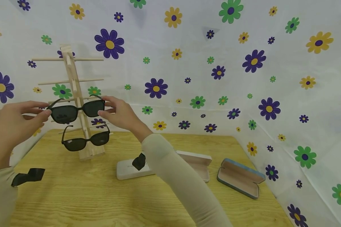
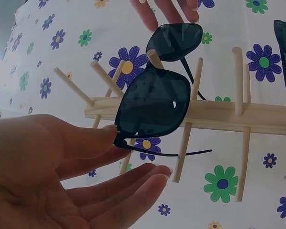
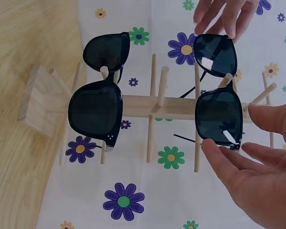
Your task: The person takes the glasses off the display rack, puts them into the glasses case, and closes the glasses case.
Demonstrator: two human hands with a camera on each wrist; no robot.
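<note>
Black sunglasses (image 1: 64, 114) span the middle level of a wooden display stand (image 1: 74, 78), temples open and pointing back. At the bridge, a short peg (image 2: 155, 58) pokes forward. My left hand (image 1: 15, 123) pinches the left corner of the frame between thumb and index finger, the other fingers spread apart. At the opposite corner, my right hand (image 1: 120, 113) grips the frame, its thumb tip over the lens edge. A second pair of dark sunglasses (image 1: 75, 144) sits on the stand below, seen also at the left of the right wrist view.
Above, the stand's upper rods (image 1: 91, 59) stick out sideways. A closed white case (image 1: 125, 170) lies on the wooden table (image 1: 82, 195). My right sleeve partly hides an open white case (image 1: 200, 167). Farther right is an open blue-grey case (image 1: 240, 178). Flowered cloth (image 1: 187, 47) hangs behind.
</note>
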